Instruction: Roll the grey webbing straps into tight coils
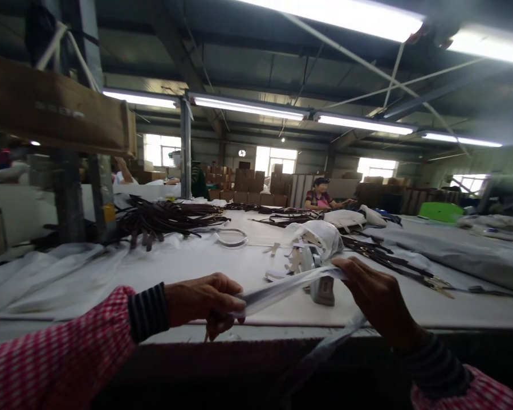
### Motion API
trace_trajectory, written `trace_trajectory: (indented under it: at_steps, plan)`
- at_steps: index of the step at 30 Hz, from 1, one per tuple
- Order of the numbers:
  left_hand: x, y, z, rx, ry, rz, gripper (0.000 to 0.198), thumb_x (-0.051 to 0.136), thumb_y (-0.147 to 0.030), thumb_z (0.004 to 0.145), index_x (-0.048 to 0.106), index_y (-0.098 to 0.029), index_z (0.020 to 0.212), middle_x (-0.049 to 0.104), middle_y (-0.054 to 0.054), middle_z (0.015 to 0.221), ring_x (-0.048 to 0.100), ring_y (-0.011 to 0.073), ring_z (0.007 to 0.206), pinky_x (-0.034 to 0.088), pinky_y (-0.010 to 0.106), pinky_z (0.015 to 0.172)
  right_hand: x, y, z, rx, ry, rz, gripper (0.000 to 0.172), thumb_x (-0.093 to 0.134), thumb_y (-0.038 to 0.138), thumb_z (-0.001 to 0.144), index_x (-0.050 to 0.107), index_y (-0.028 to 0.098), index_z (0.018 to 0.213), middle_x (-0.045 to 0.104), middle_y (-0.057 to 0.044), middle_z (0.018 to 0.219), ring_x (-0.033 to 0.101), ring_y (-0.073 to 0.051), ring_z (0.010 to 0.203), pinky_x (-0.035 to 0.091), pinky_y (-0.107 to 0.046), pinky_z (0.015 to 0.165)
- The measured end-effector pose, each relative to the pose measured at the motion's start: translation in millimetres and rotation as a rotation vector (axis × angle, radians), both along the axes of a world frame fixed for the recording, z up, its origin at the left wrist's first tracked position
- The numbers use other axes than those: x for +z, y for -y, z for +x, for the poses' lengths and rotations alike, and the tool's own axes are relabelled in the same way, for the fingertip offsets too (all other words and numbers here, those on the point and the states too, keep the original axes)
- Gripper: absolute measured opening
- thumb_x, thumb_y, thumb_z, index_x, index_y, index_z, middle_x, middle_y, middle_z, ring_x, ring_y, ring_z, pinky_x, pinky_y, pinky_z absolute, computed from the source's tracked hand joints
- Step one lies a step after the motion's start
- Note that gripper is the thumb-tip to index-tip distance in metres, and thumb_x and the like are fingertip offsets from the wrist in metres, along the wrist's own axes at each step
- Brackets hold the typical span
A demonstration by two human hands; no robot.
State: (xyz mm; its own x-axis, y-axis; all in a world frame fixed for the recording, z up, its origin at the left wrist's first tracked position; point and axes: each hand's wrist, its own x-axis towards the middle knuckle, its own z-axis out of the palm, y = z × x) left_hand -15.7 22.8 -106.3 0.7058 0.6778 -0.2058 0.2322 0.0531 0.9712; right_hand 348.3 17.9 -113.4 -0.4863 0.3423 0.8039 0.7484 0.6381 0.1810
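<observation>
A strip of thin, see-through plastic (288, 290) is stretched between my two hands above the table's front edge. My left hand (209, 302) pinches one end, where something dark shows under the plastic; what it is I cannot make out. My right hand (374, 296) has its fingers closed on the other end, and a loose tail of the plastic hangs below it past the table edge. Just behind the strip stands a grey tape dispenser (324, 290), partly covered by it. White paper-like scraps (297, 259) lie beside the dispenser.
Bundles of dark straps (166, 219) lie at the back left, with more straps (385, 256) at the right. A pale ring (232, 238) rests mid-table. A brown bag (60, 108) hangs at upper left. Across the table is another person (320, 196).
</observation>
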Motion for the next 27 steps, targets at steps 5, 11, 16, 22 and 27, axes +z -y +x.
trace_trajectory:
  at_steps: [5,11,16,22,27]
  plan:
    - [-3.4,-8,-17,0.017,-0.093,0.045,0.039,0.07,-0.05,0.083,0.073,-0.012,0.081,0.061,0.002,0.055,0.051,0.0091,0.044,0.036,0.018,0.042,-19.0,-21,8,-0.036,0.085,0.092,0.018,0.045,0.016,0.104,0.057,0.016,0.117,0.069,-0.009,0.097,0.069,-0.02,0.08,0.046,-0.027,0.068]
    - [-11.5,-11,-24,0.12,-0.081,0.115,0.04,0.07,-0.051,0.079,0.072,-0.012,0.086,0.064,0.003,0.064,0.049,0.0085,0.048,0.034,0.02,0.048,-53.0,-44,12,-0.042,0.066,-0.076,0.02,0.039,0.019,0.104,0.058,0.019,0.112,0.068,-0.007,0.092,0.07,-0.02,0.076,0.048,-0.026,0.062]
    - [-41.9,-30,-6,0.166,-0.305,0.337,0.032,0.055,-0.046,0.081,0.063,-0.015,0.082,0.062,0.001,0.06,0.04,0.01,0.045,0.029,0.023,0.045,-75.3,-63,18,-0.125,-0.067,-0.154,0.026,0.037,0.018,0.1,0.059,0.02,0.115,0.071,-0.009,0.102,0.072,-0.022,0.083,0.052,-0.028,0.066]
    - [-69.3,-46,5,0.201,-0.566,0.596,0.024,0.052,-0.032,0.085,0.056,-0.018,0.066,0.06,0.003,0.055,0.053,0.0164,0.052,0.038,0.026,0.054,-96.0,-64,13,-0.283,-0.11,-0.161,0.029,0.041,0.018,0.098,0.065,0.023,0.113,0.073,-0.009,0.101,0.07,-0.025,0.091,0.053,-0.032,0.073]
    - [-61.7,-54,-12,0.378,-0.77,0.945,0.023,0.043,-0.033,0.095,0.058,-0.021,0.083,0.064,0.008,0.074,0.063,0.0268,0.077,0.041,0.035,0.073,-127.0,-56,-8,-0.194,-0.14,-0.42,0.026,0.046,0.014,0.089,0.07,0.024,0.09,0.075,-0.004,0.084,0.072,-0.022,0.08,0.053,-0.028,0.067]
